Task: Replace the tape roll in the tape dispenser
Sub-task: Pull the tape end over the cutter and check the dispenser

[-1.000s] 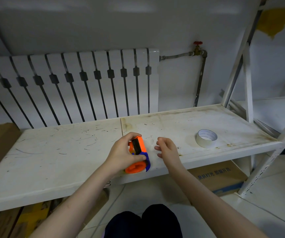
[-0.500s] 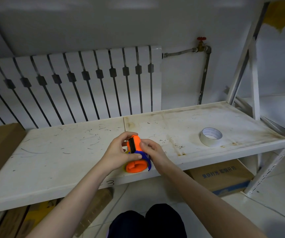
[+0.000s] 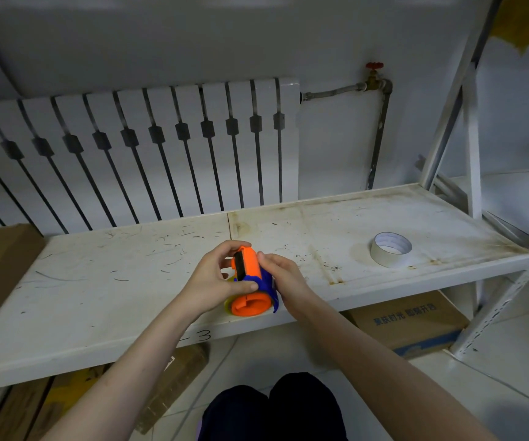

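Head camera, looking down over two bare forearms: an orange plastic tape dispenser with a blue side plate (image 3: 250, 281) sits at the front edge of a scuffed, stained white shelf board (image 3: 104, 297), near the middle of its length. The left hand (image 3: 215, 278) is wrapped around the dispenser's left side, thumb lying across the orange body and fingers curled over the top. The right hand (image 3: 284, 276) is closed against the blue plate on the other side, its thumb pressing the upper orange edge. A black slot or blade strip shows on the top face between the two thumbs.

Well apart to the right, a white roll of tape with a cardboard core (image 3: 390, 249) lies flat on the same board, untouched by either hand.

Behind the shelf stands a white ribbed radiator (image 3: 148, 148), with a grey pipe and red-handled valve (image 3: 374, 66) on the wall beside it. Below the board a brown cardboard box with blue printed characters (image 3: 413, 319) rests on the tiled floor.
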A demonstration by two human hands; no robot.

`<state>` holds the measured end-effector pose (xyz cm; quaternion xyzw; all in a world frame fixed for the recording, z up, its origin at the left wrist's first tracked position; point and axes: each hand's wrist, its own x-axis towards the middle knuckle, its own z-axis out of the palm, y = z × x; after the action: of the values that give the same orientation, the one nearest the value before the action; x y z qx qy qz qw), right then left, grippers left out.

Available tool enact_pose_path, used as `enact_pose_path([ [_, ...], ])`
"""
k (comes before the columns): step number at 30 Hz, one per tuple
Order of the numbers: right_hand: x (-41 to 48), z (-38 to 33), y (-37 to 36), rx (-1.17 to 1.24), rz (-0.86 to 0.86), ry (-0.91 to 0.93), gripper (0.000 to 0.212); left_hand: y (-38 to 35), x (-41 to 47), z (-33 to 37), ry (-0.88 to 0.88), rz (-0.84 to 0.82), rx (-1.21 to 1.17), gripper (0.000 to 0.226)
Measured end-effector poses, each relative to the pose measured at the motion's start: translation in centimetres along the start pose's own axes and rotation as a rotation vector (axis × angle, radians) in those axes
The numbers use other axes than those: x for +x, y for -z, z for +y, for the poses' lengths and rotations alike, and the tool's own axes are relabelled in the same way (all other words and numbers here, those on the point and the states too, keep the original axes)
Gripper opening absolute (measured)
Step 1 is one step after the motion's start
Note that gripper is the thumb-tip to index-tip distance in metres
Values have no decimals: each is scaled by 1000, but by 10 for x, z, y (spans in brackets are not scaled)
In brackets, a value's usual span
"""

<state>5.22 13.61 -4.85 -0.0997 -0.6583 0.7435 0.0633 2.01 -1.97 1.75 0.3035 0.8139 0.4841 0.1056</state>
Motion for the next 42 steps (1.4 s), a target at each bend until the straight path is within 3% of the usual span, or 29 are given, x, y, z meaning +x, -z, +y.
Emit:
enact_pose_path([
  [6, 2, 9, 4, 11, 58, -31, 28, 0, -1, -1, 19, 2, -10, 63],
  [13, -3, 4, -1, -11, 3, 28, 47, -1, -1, -3, 23, 10, -13, 64],
  [18, -1, 6, -4, -3, 41, 1, 21, 1, -2, -7, 42, 36, -48, 64],
  [22, -2, -4, -5, -76, 92, -17, 25, 2, -2, -7, 56, 58, -47, 65],
  [25, -8, -14, -7, -258, 163, 136, 33, 1, -2, -8, 87, 102, -44, 67],
  [28, -19, -13, -14, -353, 45, 248, 43, 2, -1, -8, 97, 157, -58, 64],
  [31, -30, 3, -18, -350, -95, 246, 50, 1, 0, -5, 107, 213, -100, 55],
  [36, -32, 18, 9, -556, -81, 185, 53, 0, 6, -3, 175, 298, -63, 58],
  [38, -31, 15, 20, -659, -62, 165, 66, -1, 9, -1, 239, 382, -102, 58],
  [42, -36, 2, 19, -801, -104, 256, 118, 0, 13, 6, 449, 531, -487, 47],
])
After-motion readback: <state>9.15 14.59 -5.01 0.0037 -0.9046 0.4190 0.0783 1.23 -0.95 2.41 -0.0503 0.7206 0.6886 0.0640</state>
